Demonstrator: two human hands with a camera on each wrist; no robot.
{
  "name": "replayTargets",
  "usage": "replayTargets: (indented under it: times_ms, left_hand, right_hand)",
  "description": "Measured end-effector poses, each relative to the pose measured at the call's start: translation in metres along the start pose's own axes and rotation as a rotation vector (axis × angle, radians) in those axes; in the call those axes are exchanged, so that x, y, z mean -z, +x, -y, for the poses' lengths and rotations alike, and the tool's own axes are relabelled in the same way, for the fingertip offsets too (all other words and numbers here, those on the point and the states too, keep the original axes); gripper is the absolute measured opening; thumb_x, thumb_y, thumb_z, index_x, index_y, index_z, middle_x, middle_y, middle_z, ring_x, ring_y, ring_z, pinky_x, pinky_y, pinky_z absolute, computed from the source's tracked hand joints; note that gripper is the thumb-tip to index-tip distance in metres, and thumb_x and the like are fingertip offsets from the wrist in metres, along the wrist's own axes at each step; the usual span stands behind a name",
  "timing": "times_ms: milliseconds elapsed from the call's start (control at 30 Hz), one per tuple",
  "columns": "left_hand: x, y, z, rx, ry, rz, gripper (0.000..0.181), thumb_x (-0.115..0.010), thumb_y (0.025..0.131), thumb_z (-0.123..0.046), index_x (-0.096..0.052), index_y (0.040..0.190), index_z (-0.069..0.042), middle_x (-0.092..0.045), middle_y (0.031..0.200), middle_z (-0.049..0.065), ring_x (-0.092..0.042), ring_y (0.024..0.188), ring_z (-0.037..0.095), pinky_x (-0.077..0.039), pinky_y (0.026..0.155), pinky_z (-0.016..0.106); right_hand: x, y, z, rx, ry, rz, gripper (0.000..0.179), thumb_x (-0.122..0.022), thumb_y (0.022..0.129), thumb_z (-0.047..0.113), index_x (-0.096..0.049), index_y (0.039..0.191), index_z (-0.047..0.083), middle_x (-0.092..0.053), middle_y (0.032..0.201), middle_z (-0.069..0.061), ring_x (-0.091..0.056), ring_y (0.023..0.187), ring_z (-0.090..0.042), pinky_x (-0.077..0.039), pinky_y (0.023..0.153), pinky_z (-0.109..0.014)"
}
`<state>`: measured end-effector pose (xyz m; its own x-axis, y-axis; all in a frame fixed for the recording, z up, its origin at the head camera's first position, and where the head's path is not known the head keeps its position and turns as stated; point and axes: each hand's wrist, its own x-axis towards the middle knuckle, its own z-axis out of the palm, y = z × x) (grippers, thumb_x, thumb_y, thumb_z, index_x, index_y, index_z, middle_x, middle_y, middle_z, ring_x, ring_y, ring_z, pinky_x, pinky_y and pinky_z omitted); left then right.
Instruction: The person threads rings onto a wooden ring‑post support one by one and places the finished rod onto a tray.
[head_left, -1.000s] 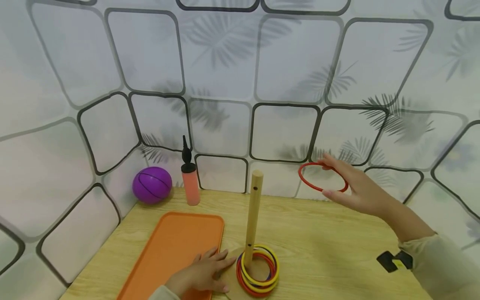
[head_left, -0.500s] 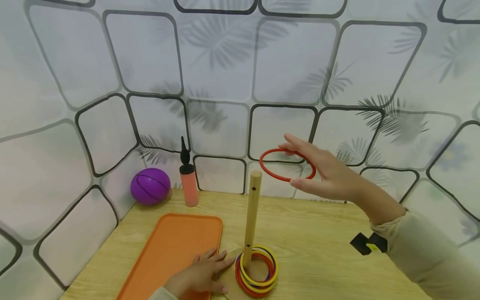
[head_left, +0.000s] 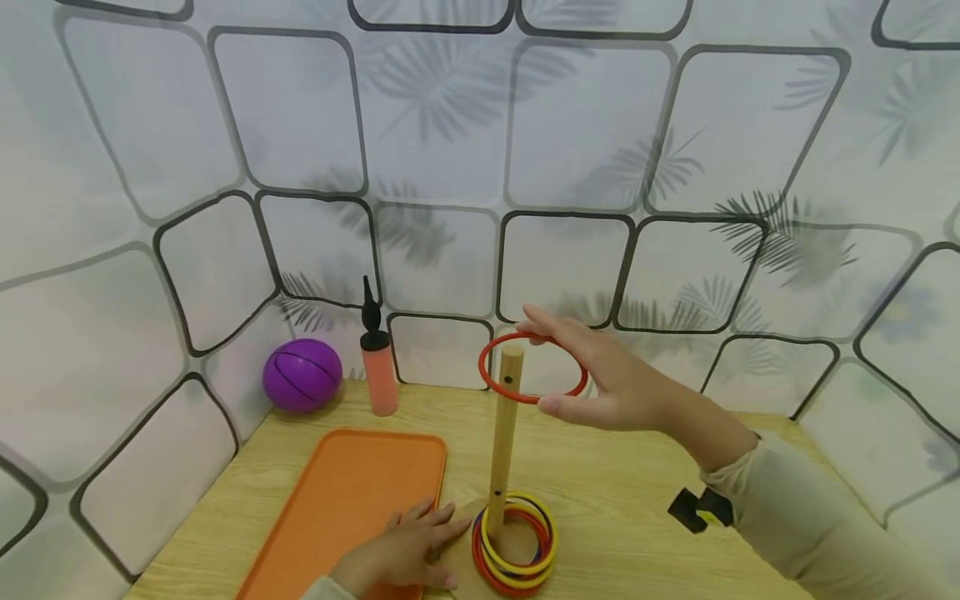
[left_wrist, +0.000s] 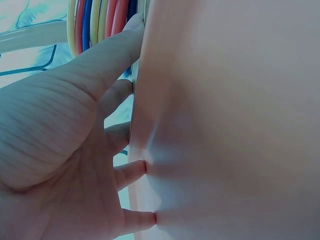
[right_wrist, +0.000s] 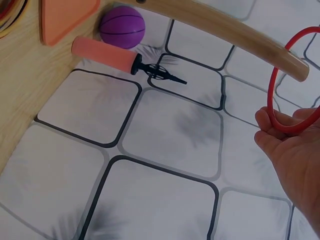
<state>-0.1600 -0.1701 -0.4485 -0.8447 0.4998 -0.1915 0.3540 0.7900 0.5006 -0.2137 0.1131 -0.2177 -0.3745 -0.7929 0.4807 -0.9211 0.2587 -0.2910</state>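
Note:
My right hand (head_left: 600, 379) grips a red ring (head_left: 576, 387) by its right side, between thumb and fingers. In the head view the ring encircles the top of a wooden post (head_left: 502, 450); the right wrist view shows the tip of the post (right_wrist: 292, 65) within the ring (right_wrist: 274, 95) too. Around the foot of the post lies a stack of rings (head_left: 551, 546) in yellow, red and blue. My left hand (head_left: 401, 546) lies with spread fingers over the tray's right edge and the round wooden base (head_left: 461, 567). Its fingertips (left_wrist: 150, 218) press on the tray surface in the left wrist view.
An orange tray (head_left: 375, 475) lies left of the post on the wooden table (head_left: 637, 492). Behind it stand a purple ball (head_left: 302, 375) and a pink hand pump (head_left: 380, 383) with a black nozzle. A patterned wall (head_left: 442, 267) closes the back and left.
My right hand has carried the red ring leftward, rising over the post's height, then lowering so the ring surrounds the post top. The left hand has stayed put.

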Motion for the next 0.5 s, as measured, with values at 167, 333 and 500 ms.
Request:
replayTargets:
  times_ms: [167, 333, 500]
  left_hand:
    - [0.001, 0.0, 0.0, 0.002, 0.01, 0.014, 0.07, -0.071, 0.08, -0.045, -0.045, 0.142, -0.029, -0.037, 0.149, 0.012, -0.022, 0.136, 0.046, -0.016, 0.099, 0.07]
    - [0.001, 0.0, 0.0, -0.001, 0.022, 0.019, 0.069, -0.071, 0.081, -0.045, -0.045, 0.142, -0.029, -0.037, 0.148, 0.012, -0.023, 0.136, 0.046, -0.018, 0.099, 0.07]
    - [0.002, 0.001, 0.0, -0.006, 0.022, 0.023, 0.069, -0.071, 0.081, -0.044, -0.044, 0.143, -0.028, -0.036, 0.149, 0.013, -0.022, 0.136, 0.046, -0.019, 0.098, 0.07]
  right_hand:
    - [-0.011, -0.006, -0.003, 0.0, 0.028, -0.001, 0.082, -0.068, 0.085, 0.022, -0.021, 0.151, 0.007, -0.046, 0.141, -0.008, -0.045, 0.126, -0.023, -0.041, 0.097, -0.046]
    - [-0.026, -0.016, -0.007, -0.016, 0.041, -0.001, 0.08, -0.067, 0.086, 0.023, -0.022, 0.151, 0.007, -0.048, 0.136, -0.008, -0.046, 0.123, -0.024, -0.041, 0.097, -0.047]
    - [-0.045, -0.027, -0.012, -0.037, 0.071, 0.003, 0.08, -0.067, 0.086, 0.022, -0.022, 0.151, 0.009, -0.047, 0.137, -0.006, -0.046, 0.123, -0.025, -0.042, 0.096, -0.046]
